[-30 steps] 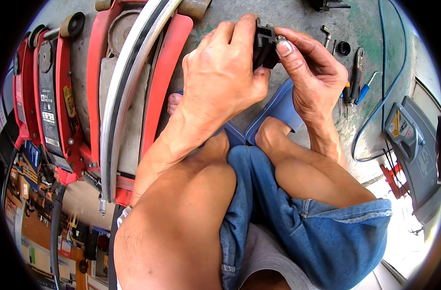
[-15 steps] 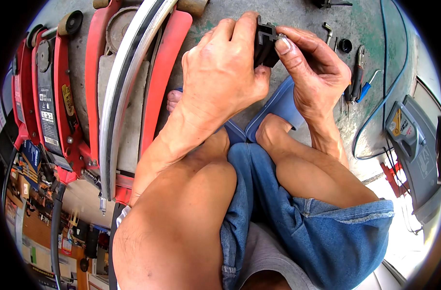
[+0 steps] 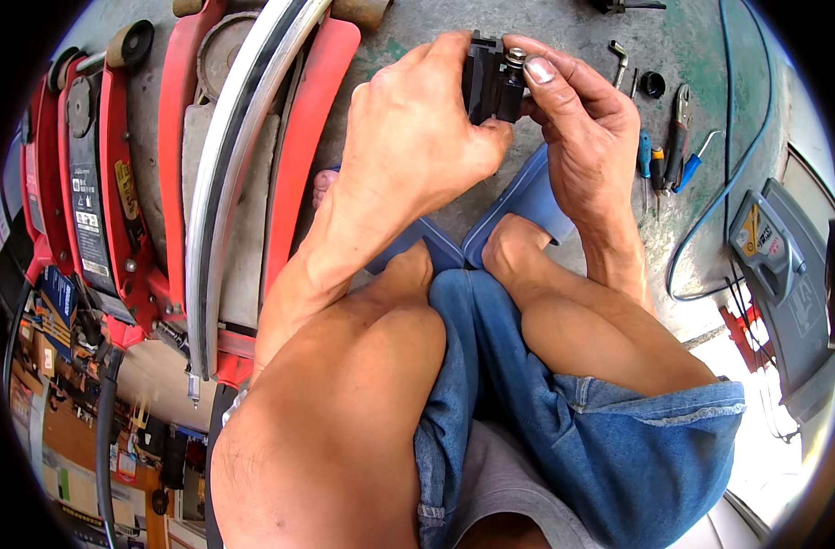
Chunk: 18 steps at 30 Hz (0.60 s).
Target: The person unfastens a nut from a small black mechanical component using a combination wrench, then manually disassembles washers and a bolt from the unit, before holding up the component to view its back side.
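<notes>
Between my hands, above the floor, is a black plastic part (image 3: 484,80) of blocky shape with slots. My left hand (image 3: 417,137) is closed round it from the left, thumb along its lower edge. A small round metal piece (image 3: 516,57), like a bolt head, sits at the part's upper right. My right hand (image 3: 587,119) pinches at that side, thumb and forefinger beside the metal piece. Its other fingers are curled behind and partly hidden. Whether the metal piece is fixed in the part or held by the fingers, I cannot tell.
Red floor jacks (image 3: 299,156) stand at the left, with a long silver-and-black curved bar (image 3: 218,183) across one. On the floor at right lie pliers (image 3: 681,119), screwdrivers (image 3: 657,169), a black ring (image 3: 653,84) and a socket wrench (image 3: 619,64). A blue hose (image 3: 730,137) runs beyond them.
Both hands have shifted slightly left with the black part, which has turned so the metal piece shows. My right hand moved left and down, uncovering screwdriver handles on the floor.
</notes>
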### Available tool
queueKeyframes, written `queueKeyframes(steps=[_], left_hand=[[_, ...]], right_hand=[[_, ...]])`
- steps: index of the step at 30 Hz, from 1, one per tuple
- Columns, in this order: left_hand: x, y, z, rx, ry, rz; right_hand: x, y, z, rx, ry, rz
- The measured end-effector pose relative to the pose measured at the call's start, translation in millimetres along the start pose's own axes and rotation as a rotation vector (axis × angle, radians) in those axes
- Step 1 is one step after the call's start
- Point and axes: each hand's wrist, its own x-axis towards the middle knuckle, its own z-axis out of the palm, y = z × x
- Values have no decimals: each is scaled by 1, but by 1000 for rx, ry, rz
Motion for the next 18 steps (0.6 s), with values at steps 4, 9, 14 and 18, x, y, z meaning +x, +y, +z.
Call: queueKeyframes(steps=[4,9,14,18], left_hand=[[-3,2,-1,52,32,12],[-1,-3,4,97,93,120],[-2,0,-2,62,53,110],[-5,0,-1,118,34,134]], right_hand=[[-2,-1,1,-77,0,-32],[-2,-1,-2,-95,-5,-57],[-3,-3,0,-97,27,-82],[-4,-1,1,-86,50,-106]])
